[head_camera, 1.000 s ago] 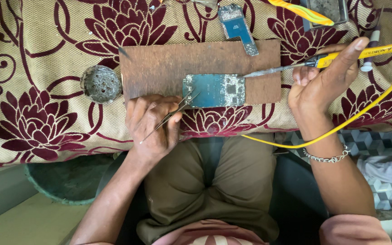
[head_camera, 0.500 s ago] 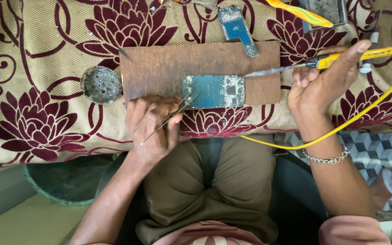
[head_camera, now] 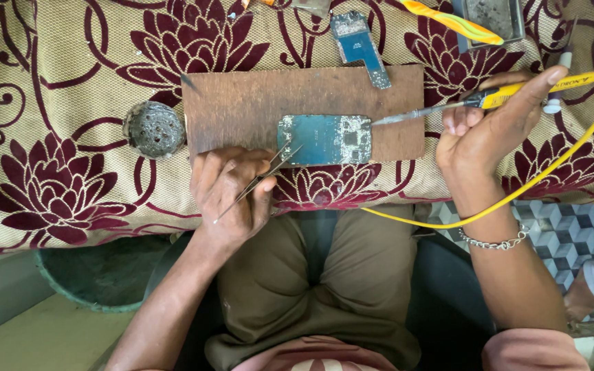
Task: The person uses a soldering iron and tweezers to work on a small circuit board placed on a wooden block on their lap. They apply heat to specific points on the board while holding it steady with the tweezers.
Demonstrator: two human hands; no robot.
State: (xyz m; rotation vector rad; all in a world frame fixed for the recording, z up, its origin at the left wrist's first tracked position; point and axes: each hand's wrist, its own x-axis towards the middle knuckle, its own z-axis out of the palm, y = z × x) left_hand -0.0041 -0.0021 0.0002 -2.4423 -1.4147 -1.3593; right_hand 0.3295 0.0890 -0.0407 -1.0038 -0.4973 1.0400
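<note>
Two hands work over a cloth-covered surface (head_camera: 70,82), patterned in beige with dark red flowers. Nearest, the person's lap in olive trousers (head_camera: 311,288) sits against the near edge, and a chain bracelet (head_camera: 493,242) circles the right wrist. A green basin (head_camera: 97,271) shows under the surface at the near left.

Just beyond the edge, the left hand (head_camera: 232,196) rests on the cloth, its grip pinching a pair of thin metal tweezers (head_camera: 259,180) between thumb and fingers. The tweezer tips reach the near left corner of a blue-green circuit board (head_camera: 324,139). That board lies flat on a brown wooden board (head_camera: 242,103), towards its near right side.

To the right, the right hand (head_camera: 489,127) is closed around the yellow handle of a soldering iron (head_camera: 448,108), the forefinger stretched along it. The iron's metal tip touches the right end of the circuit board. Its yellow cable (head_camera: 551,172) loops from the far right and sweeps back down to the near edge.

Left of the wooden board, just beside it, sits a round grey pitted pad (head_camera: 154,128). Farther off, a smaller blue circuit board (head_camera: 359,45) lies partly over the far edge of the wooden board. At the far right lie a yellow-handled tool (head_camera: 455,20) and a grey metal tray (head_camera: 493,17), cut off by the frame.
</note>
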